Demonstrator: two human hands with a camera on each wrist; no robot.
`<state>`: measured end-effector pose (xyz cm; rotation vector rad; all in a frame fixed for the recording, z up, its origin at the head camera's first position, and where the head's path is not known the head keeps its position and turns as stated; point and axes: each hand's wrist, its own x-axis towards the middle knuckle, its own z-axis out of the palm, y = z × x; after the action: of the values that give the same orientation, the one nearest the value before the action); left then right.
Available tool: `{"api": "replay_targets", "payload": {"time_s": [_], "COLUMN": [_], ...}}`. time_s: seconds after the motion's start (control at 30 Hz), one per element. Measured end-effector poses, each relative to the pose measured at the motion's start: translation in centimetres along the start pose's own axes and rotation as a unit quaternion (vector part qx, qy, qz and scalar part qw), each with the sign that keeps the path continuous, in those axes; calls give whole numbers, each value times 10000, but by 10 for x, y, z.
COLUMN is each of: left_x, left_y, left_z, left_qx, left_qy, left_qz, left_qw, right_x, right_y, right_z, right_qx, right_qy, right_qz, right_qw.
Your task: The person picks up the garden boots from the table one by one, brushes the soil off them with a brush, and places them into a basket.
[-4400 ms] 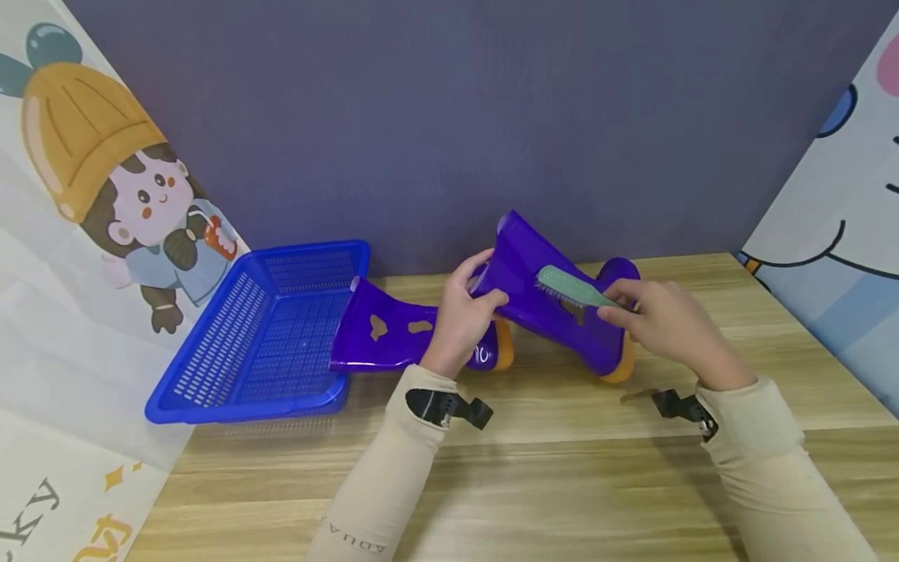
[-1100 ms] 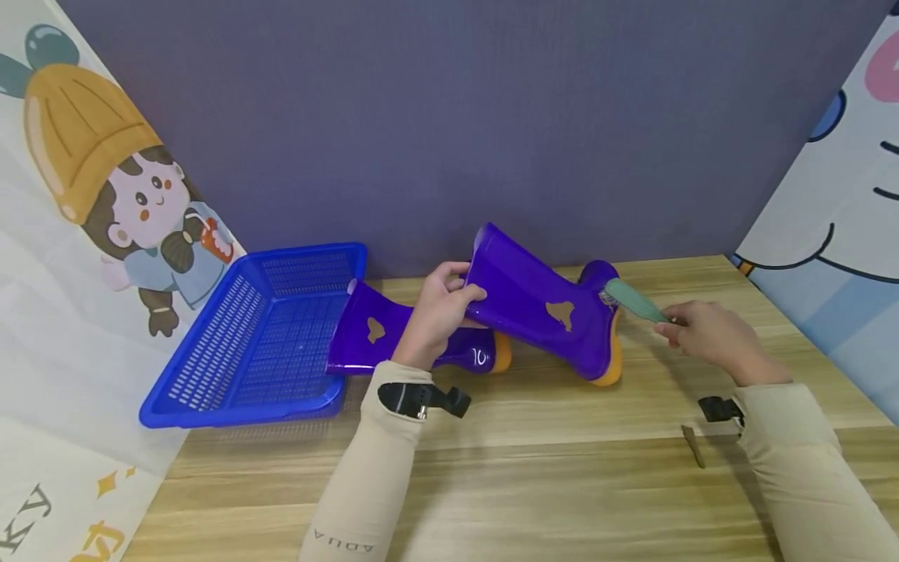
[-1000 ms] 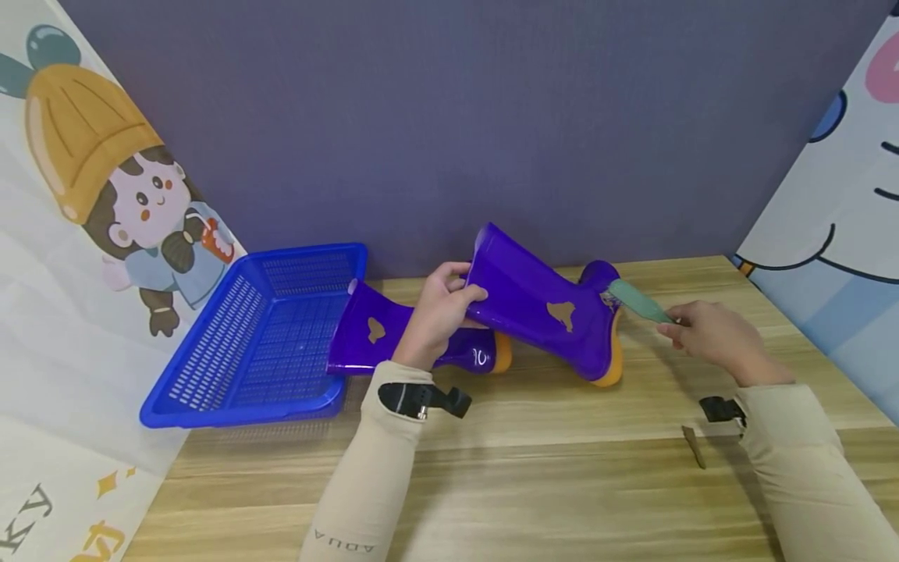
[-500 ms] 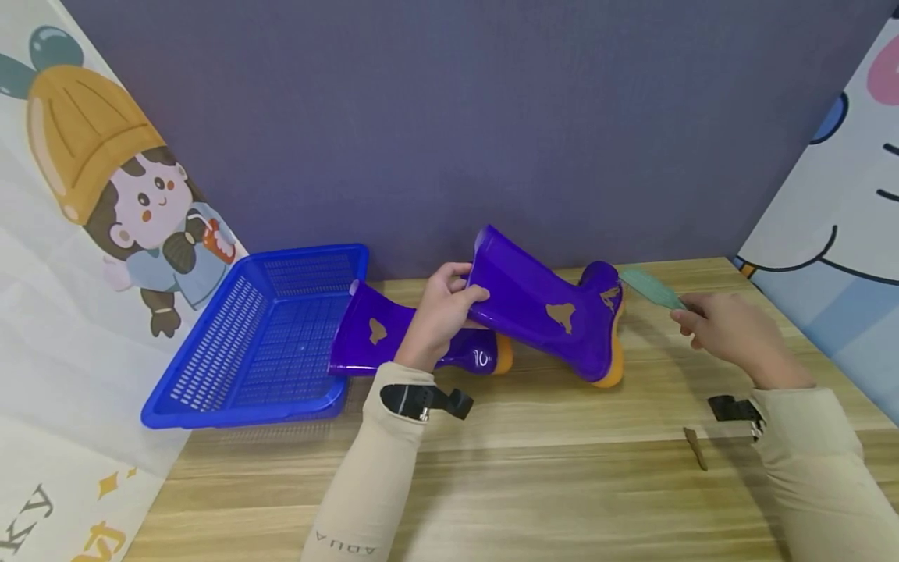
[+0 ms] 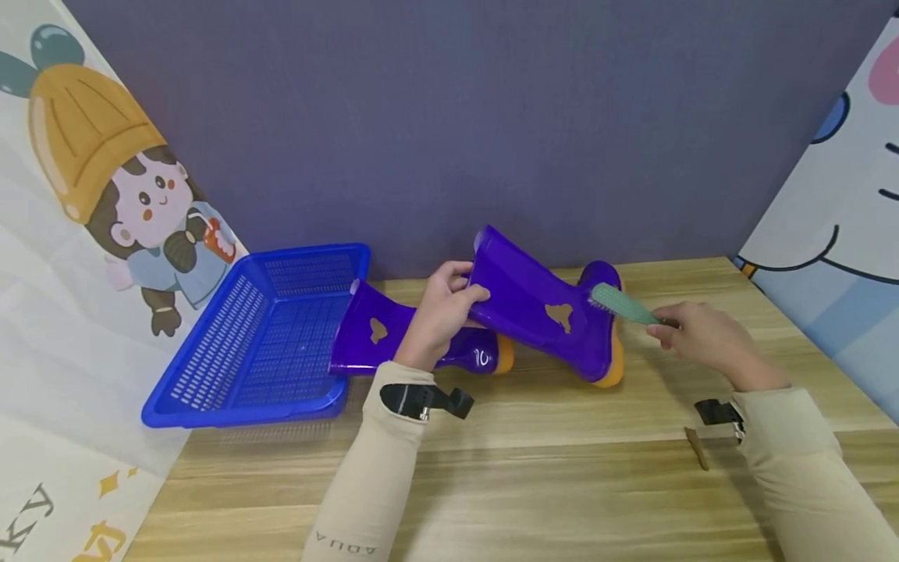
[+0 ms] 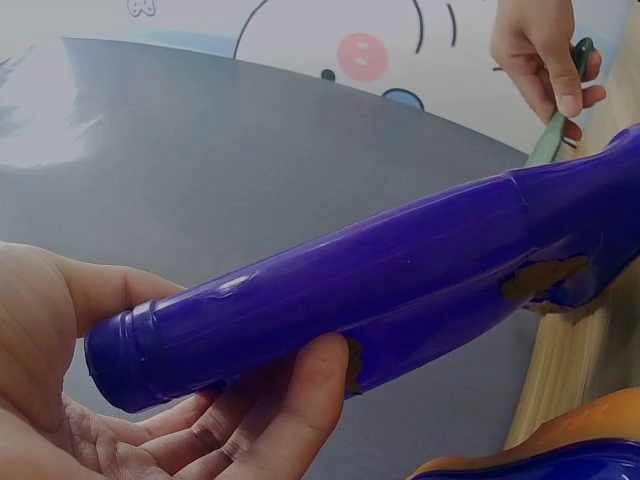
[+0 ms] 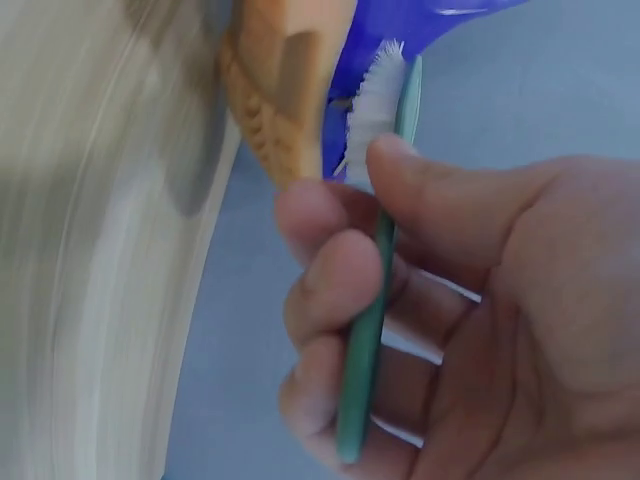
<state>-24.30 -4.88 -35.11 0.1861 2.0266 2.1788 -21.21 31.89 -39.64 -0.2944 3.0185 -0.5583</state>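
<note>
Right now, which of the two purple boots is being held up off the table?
The right boot, gripped by the left hand and brushed; the other boot lies flat beside the basket.

Your left hand (image 5: 441, 312) is stretched out ahead of you near the middle of the scene, thumb on top and fingers (image 6: 290, 410) curled underneath in a firm grip, palm turned up toward the wrist camera. Your right hand (image 5: 695, 337) sits further right and a little nearer, wrist slightly raised, thumb (image 7: 440, 190) pressed against the curled fingers in a pinch. Both forearms angle inward, sleeved to the wrists.
</note>
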Motion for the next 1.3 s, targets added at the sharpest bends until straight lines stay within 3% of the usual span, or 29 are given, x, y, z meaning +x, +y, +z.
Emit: {"api": "replay_targets", "payload": {"time_s": [0.17,0.7,0.93,1.13,1.3], "left_x": [-1,-2,-2,-3,-2], "left_y": [-1,-3,-4,-1,0], "left_z": [1,1,1,3,3], "left_qx": [-49,-64,-36,-1,26], "left_qy": [-15,-42,-14,-71,-91], "left_qz": [-11,9,-10,68,80], "left_qw": [10000,10000,10000,10000,9999], "right_x": [1,-1,-8,-6,-3], "right_y": [12,19,22,9,2], "right_z": [-2,-10,-14,-15,-9], "right_qx": [-114,-219,-536,297,783], "right_qy": [-7,-44,471,717,-25], "right_qz": [202,585,622,33,-200], "right_qw": [9997,9980,9955,9970,9967]}}
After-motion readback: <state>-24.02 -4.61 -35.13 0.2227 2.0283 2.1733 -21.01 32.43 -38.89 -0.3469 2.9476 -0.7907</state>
